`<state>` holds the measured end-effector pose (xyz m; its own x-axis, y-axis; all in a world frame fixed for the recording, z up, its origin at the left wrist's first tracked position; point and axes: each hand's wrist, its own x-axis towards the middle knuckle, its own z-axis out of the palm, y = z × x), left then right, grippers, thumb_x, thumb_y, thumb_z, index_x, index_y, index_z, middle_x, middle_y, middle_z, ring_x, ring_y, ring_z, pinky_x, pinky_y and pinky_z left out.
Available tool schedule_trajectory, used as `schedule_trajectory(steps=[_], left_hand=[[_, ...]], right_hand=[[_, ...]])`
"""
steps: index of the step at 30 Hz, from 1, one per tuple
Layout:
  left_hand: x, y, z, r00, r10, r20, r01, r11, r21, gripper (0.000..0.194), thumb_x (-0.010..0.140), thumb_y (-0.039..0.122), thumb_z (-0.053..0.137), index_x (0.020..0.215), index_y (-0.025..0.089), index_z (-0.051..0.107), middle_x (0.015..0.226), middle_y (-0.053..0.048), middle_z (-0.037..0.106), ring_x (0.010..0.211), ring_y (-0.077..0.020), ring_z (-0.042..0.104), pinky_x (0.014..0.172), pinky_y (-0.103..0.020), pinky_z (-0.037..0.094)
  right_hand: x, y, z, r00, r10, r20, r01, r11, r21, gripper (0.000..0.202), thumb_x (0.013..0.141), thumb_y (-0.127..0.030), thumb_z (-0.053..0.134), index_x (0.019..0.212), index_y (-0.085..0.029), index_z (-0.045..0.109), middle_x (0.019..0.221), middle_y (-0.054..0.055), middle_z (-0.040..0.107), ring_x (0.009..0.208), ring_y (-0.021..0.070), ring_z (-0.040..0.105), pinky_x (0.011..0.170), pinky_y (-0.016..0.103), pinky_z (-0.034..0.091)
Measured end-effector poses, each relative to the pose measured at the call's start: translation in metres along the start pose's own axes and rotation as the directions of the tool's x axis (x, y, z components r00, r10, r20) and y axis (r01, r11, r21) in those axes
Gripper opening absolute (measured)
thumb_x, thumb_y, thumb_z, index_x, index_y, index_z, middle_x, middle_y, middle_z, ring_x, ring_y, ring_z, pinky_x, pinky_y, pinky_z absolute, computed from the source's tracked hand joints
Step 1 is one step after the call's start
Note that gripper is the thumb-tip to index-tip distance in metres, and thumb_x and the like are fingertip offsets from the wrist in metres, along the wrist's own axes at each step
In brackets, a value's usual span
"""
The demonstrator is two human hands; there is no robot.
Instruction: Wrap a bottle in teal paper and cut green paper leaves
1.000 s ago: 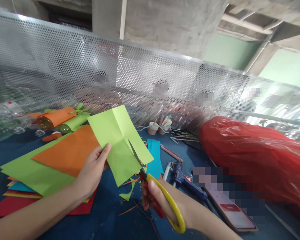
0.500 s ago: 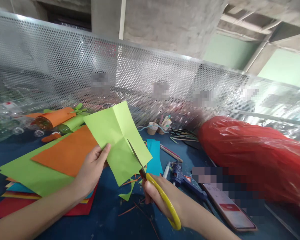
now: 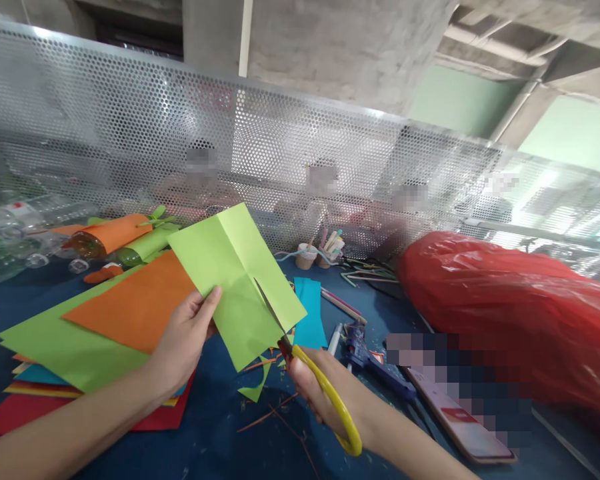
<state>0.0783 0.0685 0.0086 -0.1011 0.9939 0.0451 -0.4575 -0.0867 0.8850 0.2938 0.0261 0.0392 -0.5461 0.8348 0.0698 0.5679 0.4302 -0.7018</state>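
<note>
A creased light green sheet [image 3: 220, 267] is pinched at its lower left edge between the thumb and fingers of my left hand [image 3: 187, 337]. My right hand [image 3: 325, 393] grips yellow-handled scissors [image 3: 337, 403], their blades lying along a cut that runs in from the sheet's lower right edge. Below the sheet lies a small green scrap [image 3: 254, 390] among thin orange strips. Under my left forearm is a stack of coloured paper, with an orange sheet [image 3: 140, 303] on top of larger green ones [image 3: 95, 363].
Plastic bottles [image 3: 15, 233] and paper-wrapped bottles [image 3: 113, 237] stand or lie at the left. Cups of pens [image 3: 306, 257], blue paper [image 3: 310, 313], a glue gun [image 3: 375, 363], a phone [image 3: 460, 420] and a red plastic bag [image 3: 500, 320] are ahead and right. People sit behind a perforated metal screen [image 3: 270, 140].
The sheet's upper corner has shifted slightly left and its right part has tilted a little. Both hands keep nearly the same place and hold.
</note>
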Motion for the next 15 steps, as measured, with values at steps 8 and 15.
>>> schedule_trajectory(steps=[8,15], left_hand=[[0.0,0.0006,-0.0001,1.0,0.021,-0.024,-0.02,1.0,0.018,0.033,0.07,0.044,0.078,0.089,0.018,0.07,0.082,-0.003,0.077,0.073,-0.0217,0.071,0.059,-0.026,0.054],[0.0002,0.0006,0.0011,0.999,0.035,-0.001,-0.035,0.999,0.028,0.036,0.072,0.047,0.076,0.092,0.018,0.07,0.083,-0.002,0.076,0.073,-0.0209,0.07,0.059,-0.026,0.054]], right_hand=[[-0.0011,0.0015,0.0002,1.0,0.013,0.005,-0.013,0.999,0.032,0.059,0.089,-0.073,0.02,0.072,-0.02,0.04,0.06,-0.003,0.037,0.057,0.0111,0.037,0.049,0.022,0.032],[0.0022,0.0049,0.0012,0.999,-0.048,-0.024,0.049,0.998,0.031,0.059,0.091,-0.071,0.019,0.07,-0.02,0.038,0.058,-0.004,0.034,0.054,0.0096,0.031,0.046,0.021,0.026]])
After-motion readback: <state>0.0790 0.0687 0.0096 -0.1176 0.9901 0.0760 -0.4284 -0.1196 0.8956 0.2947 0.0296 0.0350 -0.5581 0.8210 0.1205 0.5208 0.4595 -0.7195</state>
